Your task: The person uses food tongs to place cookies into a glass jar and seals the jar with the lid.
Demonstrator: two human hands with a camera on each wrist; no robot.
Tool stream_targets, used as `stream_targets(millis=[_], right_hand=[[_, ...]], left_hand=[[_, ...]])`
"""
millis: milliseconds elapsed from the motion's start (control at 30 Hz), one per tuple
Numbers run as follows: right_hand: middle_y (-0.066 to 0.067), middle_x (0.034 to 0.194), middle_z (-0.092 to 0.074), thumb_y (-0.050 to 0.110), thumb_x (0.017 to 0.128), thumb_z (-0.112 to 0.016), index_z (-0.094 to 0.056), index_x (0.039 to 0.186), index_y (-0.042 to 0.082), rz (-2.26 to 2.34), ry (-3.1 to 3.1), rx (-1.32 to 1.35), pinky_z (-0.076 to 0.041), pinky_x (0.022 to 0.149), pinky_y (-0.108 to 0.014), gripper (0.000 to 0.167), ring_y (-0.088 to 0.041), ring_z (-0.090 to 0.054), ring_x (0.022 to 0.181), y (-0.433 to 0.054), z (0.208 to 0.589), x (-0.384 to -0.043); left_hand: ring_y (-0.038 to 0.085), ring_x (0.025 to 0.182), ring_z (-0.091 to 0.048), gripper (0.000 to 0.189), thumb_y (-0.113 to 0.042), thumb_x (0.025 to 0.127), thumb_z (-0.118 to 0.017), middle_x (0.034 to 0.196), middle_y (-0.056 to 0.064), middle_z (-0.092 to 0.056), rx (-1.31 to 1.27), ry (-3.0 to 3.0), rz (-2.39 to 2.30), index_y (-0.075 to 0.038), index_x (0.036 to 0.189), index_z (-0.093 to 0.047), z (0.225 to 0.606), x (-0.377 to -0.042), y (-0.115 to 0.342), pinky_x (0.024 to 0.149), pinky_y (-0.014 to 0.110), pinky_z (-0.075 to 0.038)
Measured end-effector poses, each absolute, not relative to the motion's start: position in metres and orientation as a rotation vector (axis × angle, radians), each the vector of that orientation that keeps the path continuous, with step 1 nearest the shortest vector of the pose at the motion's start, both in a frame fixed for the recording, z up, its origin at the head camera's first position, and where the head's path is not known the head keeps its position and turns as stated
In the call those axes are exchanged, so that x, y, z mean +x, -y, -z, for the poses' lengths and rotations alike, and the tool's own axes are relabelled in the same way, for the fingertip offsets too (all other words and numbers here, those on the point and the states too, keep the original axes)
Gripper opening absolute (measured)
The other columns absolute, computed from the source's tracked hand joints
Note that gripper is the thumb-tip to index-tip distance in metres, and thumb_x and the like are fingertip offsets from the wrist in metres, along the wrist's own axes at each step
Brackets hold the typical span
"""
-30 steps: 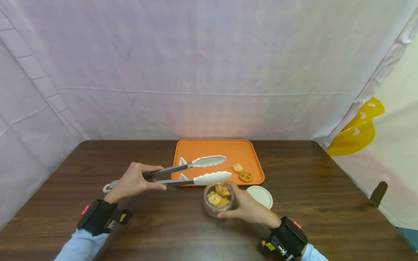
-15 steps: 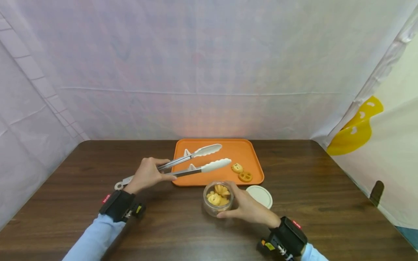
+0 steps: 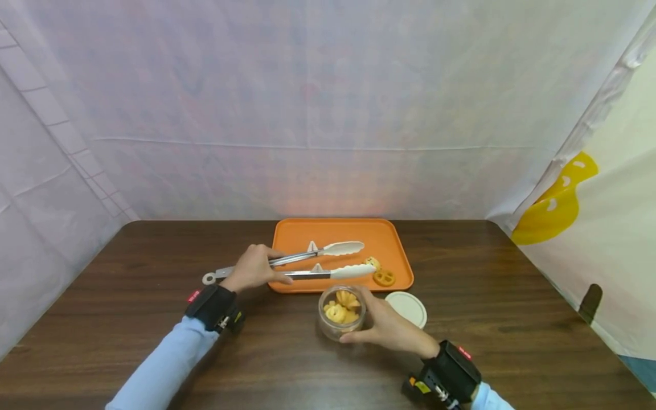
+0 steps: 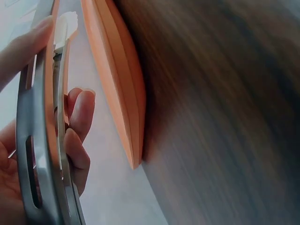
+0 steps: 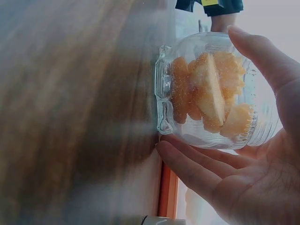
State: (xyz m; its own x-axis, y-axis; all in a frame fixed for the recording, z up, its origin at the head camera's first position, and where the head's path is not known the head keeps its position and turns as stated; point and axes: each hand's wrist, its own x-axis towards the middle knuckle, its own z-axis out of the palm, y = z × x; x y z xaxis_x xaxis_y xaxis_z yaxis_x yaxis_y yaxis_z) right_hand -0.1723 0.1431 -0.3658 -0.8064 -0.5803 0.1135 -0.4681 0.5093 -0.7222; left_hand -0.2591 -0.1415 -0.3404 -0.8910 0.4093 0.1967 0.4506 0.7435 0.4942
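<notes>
My left hand holds a pair of metal tongs with white scalloped tips, its arms spread apart. They reach over an orange tray. The lower tip appears beside a round cookie and a pretzel-shaped cookie on the tray; whether it touches them, I cannot tell. In the left wrist view, thumb and fingers lie on opposite sides of the tongs. An uncovered glass jar stands upright in front of the tray, with several cookies inside. My right hand grips the jar's right side.
A pale round lid lies flat on the brown wooden table, right of the jar and partly behind my right hand. White cloth hangs behind the table. A yellow shape shows on the cloth at right.
My left hand has moved right and forward with the tongs, their tips lifting and then lowering toward the tray's cookies. My right hand and the jar stay in place.
</notes>
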Motion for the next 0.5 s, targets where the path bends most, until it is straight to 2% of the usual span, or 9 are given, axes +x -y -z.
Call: stream_targets(millis=[267, 500], right_hand=[[-0.006, 0.131, -0.044, 0.046, 0.072, -0.068, -0.023, 0.138, 0.011, 1.176, -2.609, -0.927, -0.039, 0.090, -0.042, 0.087, -0.019, -0.048, 0.114, -0.143, 0.366, -0.173], [-0.005, 0.131, -0.044, 0.046, 0.071, -0.068, -0.022, 0.139, 0.014, 1.180, -2.618, -0.941, -0.039, 0.090, -0.042, 0.088, -0.019, -0.048, 0.114, -0.143, 0.368, -0.173]], left_hand=[[0.013, 0.069, -0.058, 0.058, -0.035, 0.057, -0.082, 0.089, 0.010, -0.068, -0.752, 2.870, 0.847, -0.003, 0.103, -0.067, 0.343, -0.265, 0.131, 0.066, 0.031, -0.047], [0.018, 0.077, -0.061, 0.060, -0.036, 0.056, -0.082, 0.098, 0.013, -0.066, -0.743, 2.884, 0.799, -0.002, 0.103, -0.067, 0.346, -0.267, 0.124, 0.071, 0.033, -0.048]])
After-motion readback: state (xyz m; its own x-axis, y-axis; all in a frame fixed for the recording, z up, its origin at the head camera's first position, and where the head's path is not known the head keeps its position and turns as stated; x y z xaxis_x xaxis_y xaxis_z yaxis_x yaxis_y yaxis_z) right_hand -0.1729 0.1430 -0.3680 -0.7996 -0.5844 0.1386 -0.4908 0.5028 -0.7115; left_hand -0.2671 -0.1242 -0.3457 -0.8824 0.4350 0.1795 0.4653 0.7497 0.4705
